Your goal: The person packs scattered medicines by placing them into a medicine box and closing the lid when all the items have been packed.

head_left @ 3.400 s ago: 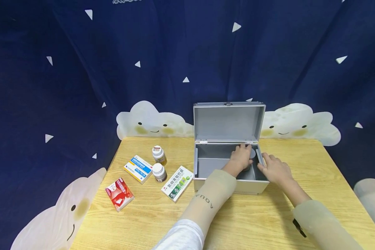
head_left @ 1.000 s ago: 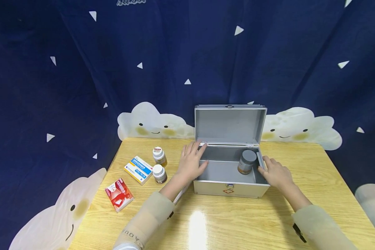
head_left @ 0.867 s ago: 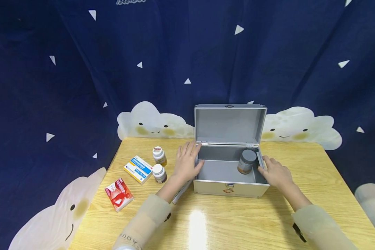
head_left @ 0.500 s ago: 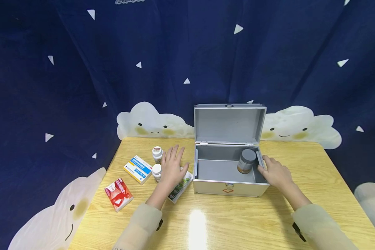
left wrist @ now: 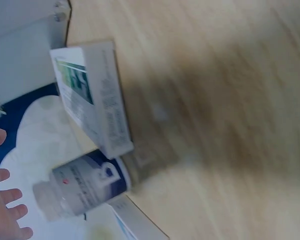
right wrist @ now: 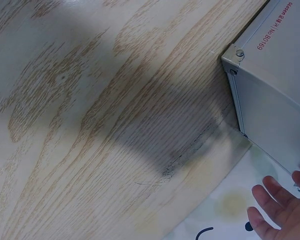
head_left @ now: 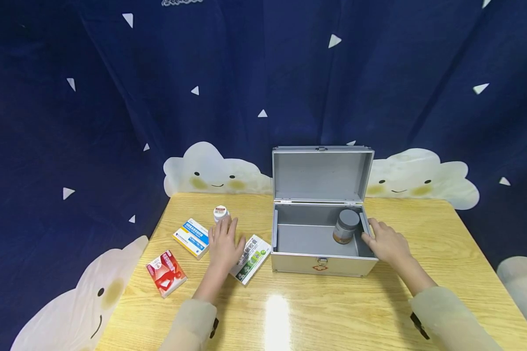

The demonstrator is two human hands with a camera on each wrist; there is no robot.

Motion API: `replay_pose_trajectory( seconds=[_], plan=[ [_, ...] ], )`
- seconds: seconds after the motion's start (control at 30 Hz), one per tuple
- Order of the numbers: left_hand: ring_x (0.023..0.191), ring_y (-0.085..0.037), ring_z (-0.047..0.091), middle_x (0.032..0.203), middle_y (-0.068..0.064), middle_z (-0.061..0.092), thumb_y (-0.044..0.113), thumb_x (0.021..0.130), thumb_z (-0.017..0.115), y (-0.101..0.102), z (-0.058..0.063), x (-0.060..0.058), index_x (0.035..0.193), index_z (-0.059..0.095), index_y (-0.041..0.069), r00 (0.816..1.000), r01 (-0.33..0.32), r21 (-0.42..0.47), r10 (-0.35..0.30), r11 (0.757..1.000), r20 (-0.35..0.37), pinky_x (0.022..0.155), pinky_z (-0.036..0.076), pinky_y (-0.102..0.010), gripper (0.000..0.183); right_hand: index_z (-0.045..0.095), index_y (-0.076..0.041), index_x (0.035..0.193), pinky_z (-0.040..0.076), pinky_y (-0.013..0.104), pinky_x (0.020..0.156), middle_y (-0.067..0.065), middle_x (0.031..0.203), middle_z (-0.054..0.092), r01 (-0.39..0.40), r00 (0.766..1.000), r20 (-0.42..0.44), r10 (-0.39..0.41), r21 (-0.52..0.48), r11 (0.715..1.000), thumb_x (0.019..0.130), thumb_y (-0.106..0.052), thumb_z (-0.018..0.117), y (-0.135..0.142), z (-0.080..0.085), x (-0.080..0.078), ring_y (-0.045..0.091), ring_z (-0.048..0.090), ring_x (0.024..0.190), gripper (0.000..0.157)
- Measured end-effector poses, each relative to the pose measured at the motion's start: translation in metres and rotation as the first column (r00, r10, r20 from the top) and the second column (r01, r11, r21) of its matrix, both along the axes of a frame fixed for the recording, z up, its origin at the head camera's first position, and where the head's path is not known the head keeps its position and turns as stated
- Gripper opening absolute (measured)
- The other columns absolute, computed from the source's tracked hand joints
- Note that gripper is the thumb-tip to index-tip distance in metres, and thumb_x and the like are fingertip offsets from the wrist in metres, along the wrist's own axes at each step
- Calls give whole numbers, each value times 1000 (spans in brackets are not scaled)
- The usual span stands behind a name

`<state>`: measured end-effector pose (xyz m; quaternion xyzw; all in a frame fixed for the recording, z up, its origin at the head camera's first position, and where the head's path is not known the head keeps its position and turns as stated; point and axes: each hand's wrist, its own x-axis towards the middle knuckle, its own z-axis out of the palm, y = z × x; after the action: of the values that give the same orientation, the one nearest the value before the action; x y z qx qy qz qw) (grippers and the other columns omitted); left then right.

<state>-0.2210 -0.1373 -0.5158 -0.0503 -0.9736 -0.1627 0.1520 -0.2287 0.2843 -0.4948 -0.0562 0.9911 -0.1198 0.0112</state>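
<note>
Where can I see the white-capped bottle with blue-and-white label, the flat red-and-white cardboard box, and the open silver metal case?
White-capped bottle [left wrist: 86,185]: left wrist view, on its label.
Red cardboard box [head_left: 167,273]: head view, on its printed top.
Silver metal case [head_left: 296,263]: head view, on its front wall.

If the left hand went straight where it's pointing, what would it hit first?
Likely the rear bottle beyond the left hand in the head view; with depth unclear, the nearer bottle in the left wrist view might come first.
</note>
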Motion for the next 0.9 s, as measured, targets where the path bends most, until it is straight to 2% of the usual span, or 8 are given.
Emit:
replay_pose_trajectory(
  seconds=[0.33,0.5,0.67,0.9],
  plan=[
    [130,-34,28,141,-16,34,32,85,57,-18,-10,3,133,43,7,995,-66,16,65,998,78,107,10,-55,56,34,-1,132,42,61,72,32,123,46,2,1000,8,-2,-5,1000,93,-40,39,-1,2,1,50,48,105,56],
    [126,-34,33,136,-17,40,30,84,57,-23,-16,3,133,43,9,993,-97,24,95,995,74,107,13,-54,55,34,-1,132,43,61,71,32,122,47,2,1000,9,-2,-5,1000,93,-37,41,-2,2,1,49,48,105,54],
    [119,-35,38,128,-19,45,29,83,58,-26,-20,3,126,48,6,989,-134,36,131,990,62,104,20,-52,50,35,-1,132,43,60,70,31,122,47,4,1000,6,-4,-8,1000,92,-37,41,-1,1,0,49,48,104,54],
    [109,-35,42,116,-19,48,31,85,54,-29,-23,1,123,49,5,985,-164,38,162,986,63,101,24,-48,46,35,-1,133,43,61,71,31,122,47,5,1000,4,-5,-9,1000,92,-38,41,-1,1,0,50,48,104,55]
  ],
)
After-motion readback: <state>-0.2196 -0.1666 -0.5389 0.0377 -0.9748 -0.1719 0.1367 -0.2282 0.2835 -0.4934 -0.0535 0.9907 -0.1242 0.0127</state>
